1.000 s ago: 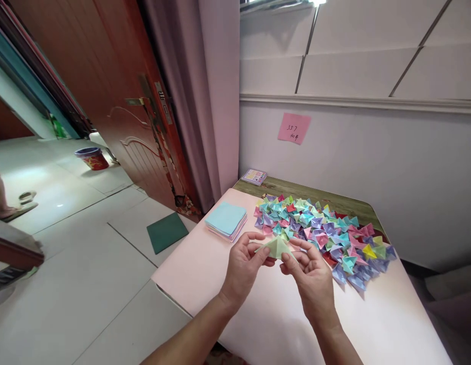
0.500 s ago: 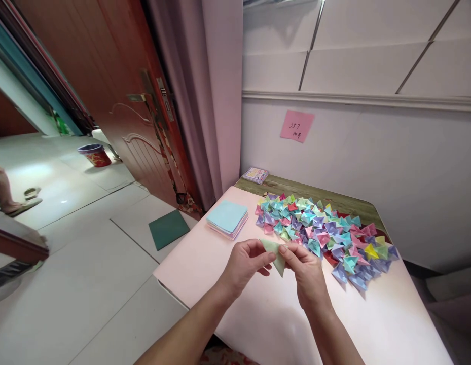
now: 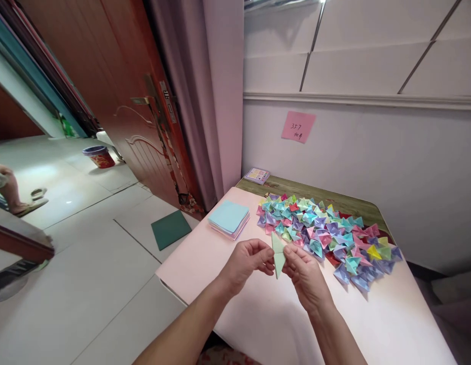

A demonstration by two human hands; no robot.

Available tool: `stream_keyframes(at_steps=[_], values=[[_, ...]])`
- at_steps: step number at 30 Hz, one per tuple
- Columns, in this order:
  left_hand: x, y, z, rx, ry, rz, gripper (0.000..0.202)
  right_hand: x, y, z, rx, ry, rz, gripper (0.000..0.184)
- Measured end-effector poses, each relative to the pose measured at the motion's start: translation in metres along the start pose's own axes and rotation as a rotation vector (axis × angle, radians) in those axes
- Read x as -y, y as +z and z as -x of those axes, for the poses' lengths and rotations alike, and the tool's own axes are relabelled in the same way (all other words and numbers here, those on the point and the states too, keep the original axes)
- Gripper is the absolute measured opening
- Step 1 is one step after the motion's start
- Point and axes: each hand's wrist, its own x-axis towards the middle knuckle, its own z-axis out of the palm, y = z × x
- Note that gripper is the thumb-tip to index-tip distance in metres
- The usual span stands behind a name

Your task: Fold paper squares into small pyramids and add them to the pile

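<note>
A pale green folded paper (image 3: 279,256), a narrow diamond with a crease across its middle, is held upright above the pink tabletop (image 3: 258,314). My left hand (image 3: 247,264) pinches its left edge between thumb and fingers. My right hand (image 3: 304,271) grips the right edge the same way, thumb at the crease. Just beyond my hands lies a spread of small folded paper boats (image 3: 319,223) in blue, purple, pink, green, yellow and red. To the left of them sits a stack of square paper sheets (image 3: 229,218), light blue on top.
A small printed pack (image 3: 257,175) lies at the table's back corner by the wall. A pink note (image 3: 298,126) is stuck on the wall. Left of the table are a green square (image 3: 171,229) on the floor, a wooden door (image 3: 117,91), a bucket (image 3: 99,157) and a person's leg (image 3: 10,190).
The green paper has turned from a wide triangle pointing down into a narrow upright diamond between my hands. Both hands stay on it, with fingers shifted to its side edges.
</note>
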Motion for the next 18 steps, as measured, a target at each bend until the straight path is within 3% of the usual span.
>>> stream_keyframes(at_steps=[5, 10, 18], values=[[0.002, -0.002, -0.002, -0.008, -0.048, 0.151, 0.033, -0.006, 0.002, 0.000, 0.023, 0.143, -0.190, 0.030], [0.003, -0.002, -0.001, 0.024, -0.071, 0.229, 0.034, -0.008, 0.006, 0.003, 0.088, 0.198, -0.276, 0.027], [0.001, 0.004, 0.001, 0.026, 0.000, 0.246, 0.032, -0.005, 0.015, 0.008, 0.116, 0.230, -0.322, 0.022]])
